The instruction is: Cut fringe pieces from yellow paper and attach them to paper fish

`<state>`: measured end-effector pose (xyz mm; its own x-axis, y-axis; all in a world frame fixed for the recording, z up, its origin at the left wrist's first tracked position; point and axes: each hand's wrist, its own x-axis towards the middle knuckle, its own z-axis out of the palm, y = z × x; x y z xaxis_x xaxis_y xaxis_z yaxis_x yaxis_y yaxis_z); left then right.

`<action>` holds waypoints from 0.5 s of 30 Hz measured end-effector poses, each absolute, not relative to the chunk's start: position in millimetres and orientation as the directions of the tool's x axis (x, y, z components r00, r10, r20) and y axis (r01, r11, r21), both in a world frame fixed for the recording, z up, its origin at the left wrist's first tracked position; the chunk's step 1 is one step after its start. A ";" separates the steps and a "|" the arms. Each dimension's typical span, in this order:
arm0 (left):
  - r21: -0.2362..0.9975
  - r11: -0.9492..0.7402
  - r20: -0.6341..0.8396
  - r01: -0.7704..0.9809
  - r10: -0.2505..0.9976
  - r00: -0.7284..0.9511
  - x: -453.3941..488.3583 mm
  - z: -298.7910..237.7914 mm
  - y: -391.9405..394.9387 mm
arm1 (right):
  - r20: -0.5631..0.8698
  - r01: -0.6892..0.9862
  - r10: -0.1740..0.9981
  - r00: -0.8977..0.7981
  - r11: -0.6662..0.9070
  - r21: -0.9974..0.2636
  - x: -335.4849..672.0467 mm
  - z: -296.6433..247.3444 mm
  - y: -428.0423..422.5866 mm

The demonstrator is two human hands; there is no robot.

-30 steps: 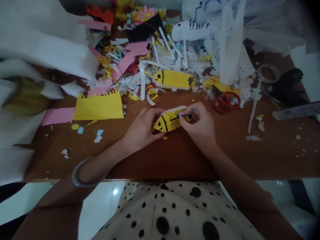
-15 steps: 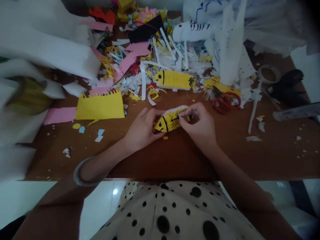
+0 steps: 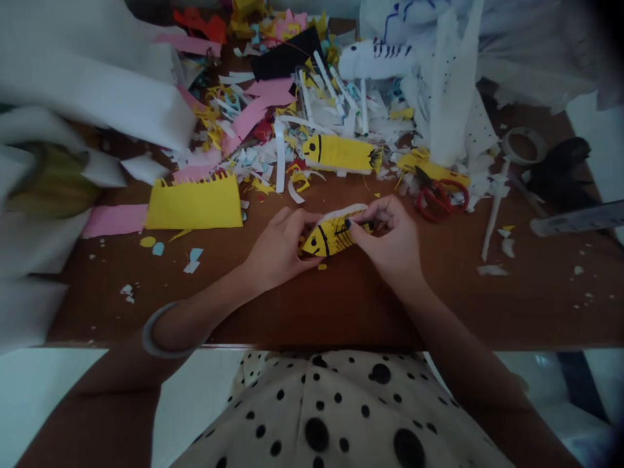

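A small yellow paper fish, with a black-drawn eye, mouth, gill band and bones, lies between my hands near the front of the brown table. White shows along its upper edge. My left hand is closed around the head end, thumb below and fingers above. At the tail half, my right hand is pinched on the fish, covering most of the tail. A small dark spot shows at the right thumb tip; I cannot make out what it is. Behind them rests another yellow paper fish.
Red-handled scissors lie right of my hands, with a tape roll beyond. A fringed yellow sheet and pink paper lie left. Markers, paper scraps and a white paper fish crowd the back.
Both hands stay on the yellow fish. My right fingers have shifted very slightly along its tail half; the rest of the table looks the same.
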<state>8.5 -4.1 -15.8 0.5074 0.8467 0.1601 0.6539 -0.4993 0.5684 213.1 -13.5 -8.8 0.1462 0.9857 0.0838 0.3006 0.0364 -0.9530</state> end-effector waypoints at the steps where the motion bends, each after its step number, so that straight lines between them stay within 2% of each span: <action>1: 0.562 -0.498 0.157 0.660 0.848 0.506 8.9 -15.7 -4.5 | 0.093 0.317 0.985 0.144 0.043 -0.947 212.0 -9.1 -14.2; 6: 0.554 -0.509 0.174 0.659 0.844 0.507 10.1 -16.2 -6.1 | 0.124 0.383 0.983 0.135 0.063 -0.922 210.9 -9.6 -15.8; 15: 0.541 -0.523 0.179 0.658 0.837 0.518 10.3 -15.7 -6.0 | 0.119 0.357 0.985 0.123 0.068 -0.932 209.5 -10.1 -15.8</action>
<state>10.3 -6.0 -15.7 0.5177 0.8366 0.1790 0.6584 -0.5231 0.5412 209.5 -15.8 -10.1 0.1226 0.9853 0.1187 0.3573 0.0677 -0.9315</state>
